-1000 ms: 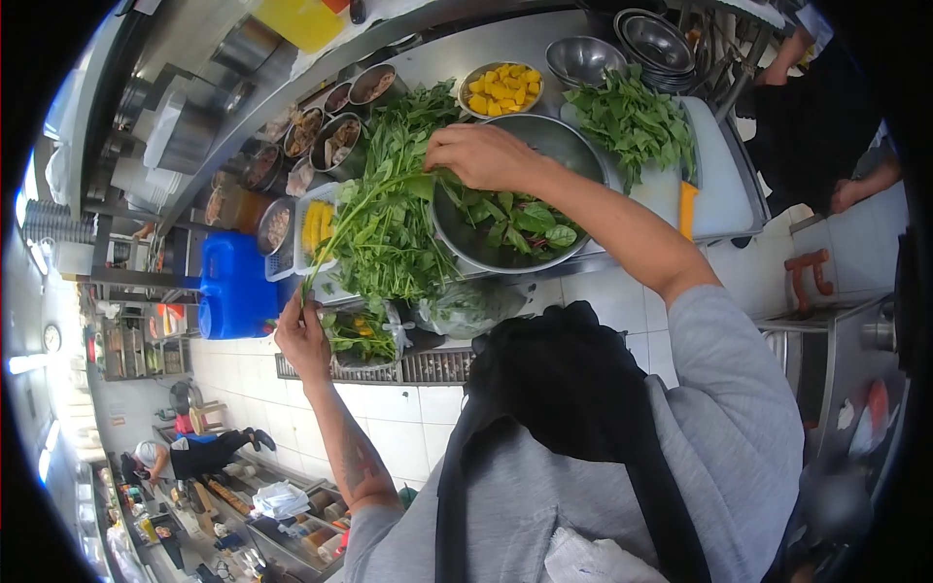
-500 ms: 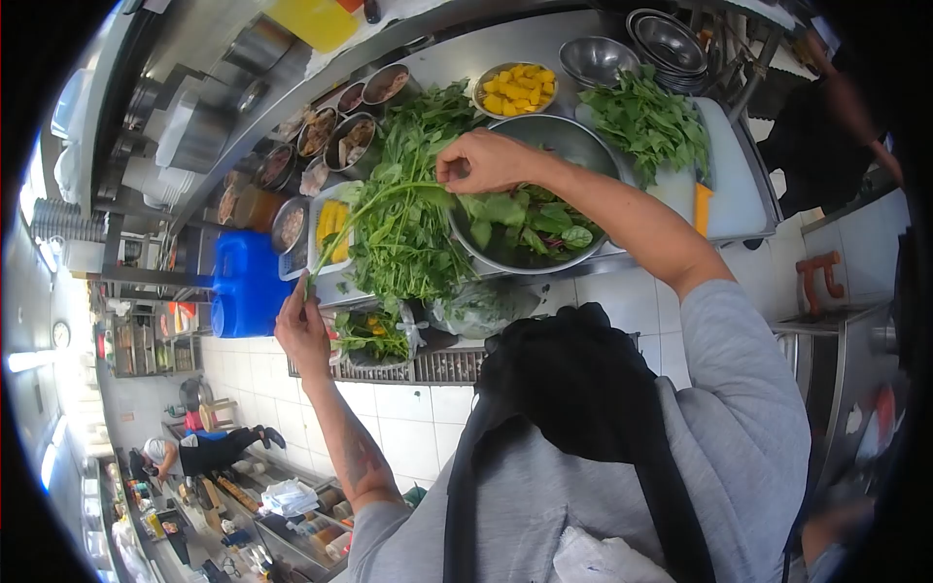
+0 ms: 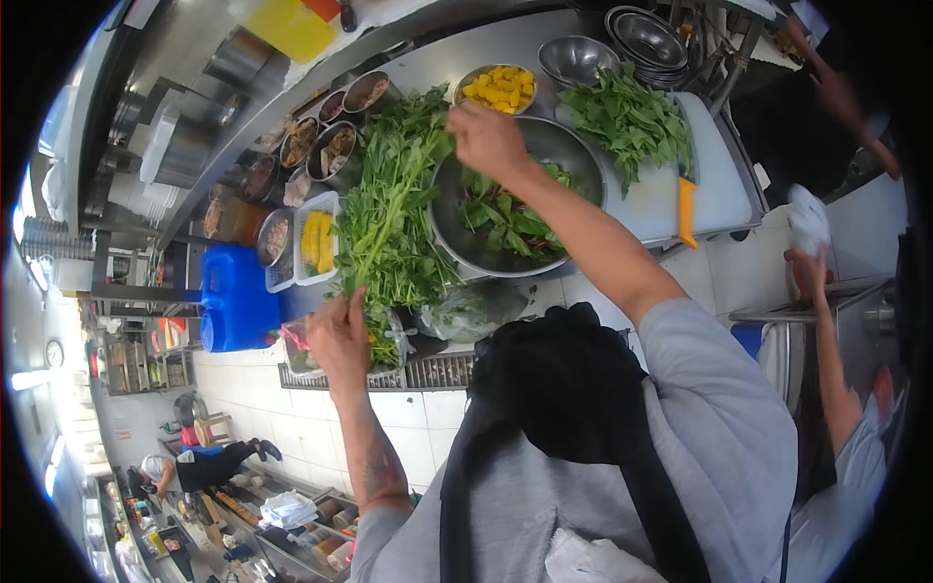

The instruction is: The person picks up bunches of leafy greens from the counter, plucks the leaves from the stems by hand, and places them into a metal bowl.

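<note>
My right hand [image 3: 486,141] is closed at the upper end of a leafy green stem, between the big steel bowl and the heap of greens. My left hand [image 3: 338,335] pinches near the lower end, at the table's front edge. The fingertips of both hands are partly hidden. Under and between them spreads a large heap of leafy greens [image 3: 394,219] with long pale stems. To its right, the large steel bowl [image 3: 586,194] holds picked leaves [image 3: 515,219], some with reddish stems.
A cutting board [image 3: 724,185] bears more greens [image 3: 627,117] and a yellow-handled knife [image 3: 686,214]. Behind stands a bowl of yellow chunks [image 3: 501,89]. On the left are a white basket [image 3: 334,248] and a blue jug [image 3: 233,301]. Another person's arm [image 3: 831,360] reaches in at right.
My left hand has moved right and slightly down, and my right hand has moved up. The stem between them now lies steeper over the heap. At right, another person's arm has come into view with a white item.
</note>
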Action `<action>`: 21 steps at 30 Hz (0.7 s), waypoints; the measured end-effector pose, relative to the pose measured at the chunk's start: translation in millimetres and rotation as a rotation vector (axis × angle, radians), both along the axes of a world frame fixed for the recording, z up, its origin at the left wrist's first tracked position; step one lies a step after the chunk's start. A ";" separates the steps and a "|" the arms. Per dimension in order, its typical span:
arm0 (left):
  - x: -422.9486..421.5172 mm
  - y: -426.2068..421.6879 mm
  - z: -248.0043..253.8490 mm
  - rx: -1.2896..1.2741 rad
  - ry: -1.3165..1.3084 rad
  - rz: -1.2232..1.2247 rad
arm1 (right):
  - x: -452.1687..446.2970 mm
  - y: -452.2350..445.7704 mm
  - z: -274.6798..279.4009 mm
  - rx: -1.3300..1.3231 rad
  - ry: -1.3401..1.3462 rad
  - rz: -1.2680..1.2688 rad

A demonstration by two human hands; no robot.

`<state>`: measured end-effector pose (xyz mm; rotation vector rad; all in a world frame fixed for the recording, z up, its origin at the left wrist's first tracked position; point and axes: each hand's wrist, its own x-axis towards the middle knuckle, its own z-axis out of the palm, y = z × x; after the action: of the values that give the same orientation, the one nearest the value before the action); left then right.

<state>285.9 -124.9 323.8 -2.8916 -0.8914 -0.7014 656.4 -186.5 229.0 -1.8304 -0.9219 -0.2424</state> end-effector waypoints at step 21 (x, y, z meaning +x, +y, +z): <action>-31.4 10.0 38.3 -0.388 -0.315 0.161 | -42.1 -34.3 110.9 -0.232 -0.412 0.636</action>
<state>254.4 -114.9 362.0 -3.0259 -1.4242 -1.0991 614.3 -220.8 339.8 -1.6161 -1.8304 -0.1129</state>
